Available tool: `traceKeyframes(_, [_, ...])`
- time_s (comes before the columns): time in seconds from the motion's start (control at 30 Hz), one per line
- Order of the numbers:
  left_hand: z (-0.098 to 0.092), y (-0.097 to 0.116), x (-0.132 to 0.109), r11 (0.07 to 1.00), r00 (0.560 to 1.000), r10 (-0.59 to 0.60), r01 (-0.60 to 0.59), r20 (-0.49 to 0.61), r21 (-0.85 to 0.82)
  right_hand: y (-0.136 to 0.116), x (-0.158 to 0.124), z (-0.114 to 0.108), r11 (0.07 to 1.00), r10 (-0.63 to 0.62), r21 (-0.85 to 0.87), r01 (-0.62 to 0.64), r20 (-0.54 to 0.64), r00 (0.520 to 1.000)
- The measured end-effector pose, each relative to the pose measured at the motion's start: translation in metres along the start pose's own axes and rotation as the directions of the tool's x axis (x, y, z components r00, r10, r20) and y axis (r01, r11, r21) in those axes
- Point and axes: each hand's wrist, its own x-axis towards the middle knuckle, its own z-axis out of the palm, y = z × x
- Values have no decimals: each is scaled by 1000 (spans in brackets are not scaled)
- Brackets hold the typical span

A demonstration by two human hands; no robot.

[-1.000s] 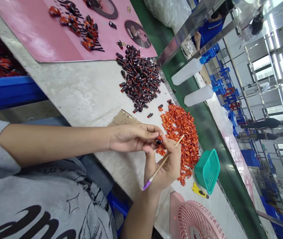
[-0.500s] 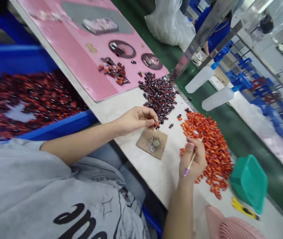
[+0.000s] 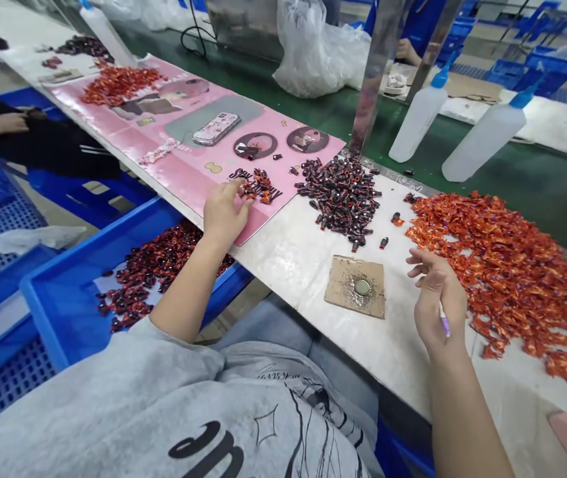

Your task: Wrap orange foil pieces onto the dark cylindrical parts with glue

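Note:
My left hand (image 3: 224,211) is over the pink mat (image 3: 194,179), thumb and forefinger apart beside a small pile of orange-and-black pieces (image 3: 262,186); I see nothing held in it. My right hand (image 3: 437,299) keeps a thin brush-like stick (image 3: 444,324) with a purple end tucked against the palm, its fingers partly stretched out. Most of the stick is hidden. Between the hands lies a square of brown cardboard (image 3: 340,292) bearing a small round cap (image 3: 362,287) with dark wet smears around it. Behind it is a heap of small black pieces (image 3: 343,199).
Glossy orange pieces (image 3: 522,265) are heaped at the right. Two white squeeze bottles (image 3: 485,143) stand behind, near a metal post (image 3: 370,86). A phone (image 3: 216,128) lies on the mat. A blue bin (image 3: 69,299) of dark red pieces sits at left. Another person's hand (image 3: 12,124) shows far left.
My left hand has moved left from the cardboard to the small pile on the mat, and the piece it pinched is no longer seen in it. My right hand's fingers have loosened; the view has turned.

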Motion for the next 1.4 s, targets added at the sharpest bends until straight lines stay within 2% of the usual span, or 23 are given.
traceKeyframes(0.1, [13, 14, -4, 997, 996, 58, -60, 64, 39, -2, -2, 5, 992, 91, 95, -88, -28, 995])
traceKeyframes(0.2, [40, 37, -6, 990, 966, 129, -140, 225, 31, -5, -1, 8, 958, 159, 240, -157, 8, 987])
traceKeyframes(0.3, [68, 63, -5, 951, 879, 198, -280, 435, 133, -7, 1, 8, 924, 210, 308, -228, 92, 973])
traceKeyframes(0.37, [81, 77, -4, 907, 821, 211, -366, 530, 206, -7, 2, 8, 917, 236, 302, -260, 115, 965])
traceKeyframes(0.47, [86, 89, -2, 870, 783, 203, -420, 588, 259, -7, 4, 5, 908, 269, 301, -292, 115, 956])
traceKeyframes(0.53, [80, 90, -4, 868, 780, 190, -417, 595, 270, -8, 5, 2, 903, 280, 301, -306, 127, 952])
traceKeyframes(0.6, [71, 89, -10, 890, 787, 200, -395, 584, 227, -10, 5, -1, 907, 265, 284, -310, 185, 946])
traceKeyframes(0.7, [56, 89, -26, 955, 817, 241, -297, 523, 23, -13, 2, -3, 931, 187, 244, -271, 320, 929])
traceKeyframes(0.77, [49, 91, -41, 974, 850, 209, -138, 483, -179, -14, -1, -2, 949, 143, 214, -233, 366, 920])
traceKeyframes(0.87, [47, 97, -64, 891, 874, 88, 146, 477, -431, -12, -5, 1, 980, 92, 134, -150, 364, 927])
traceKeyframes(1.0, [53, 106, -86, 762, 867, 15, 312, 498, -567, -10, -5, 4, 997, -7, 70, -21, 380, 925])
traceKeyframes(1.1, [55, 114, -95, 591, 816, -11, 471, 578, -655, -10, -4, 5, 998, -54, 58, 35, 376, 925])
traceKeyframes(1.2, [52, 122, -102, 384, 726, -57, 650, 685, -656, -12, -3, 7, 997, -76, 54, 60, 387, 919])
traceKeyframes(1.3, [49, 126, -109, 264, 644, -104, 753, 758, -603, -14, -3, 7, 998, -57, 44, 42, 418, 906])
traceKeyframes(1.4, [48, 125, -113, 173, 607, -102, 791, 788, -587, -13, -4, 9, 998, -65, 30, 58, 397, 916])
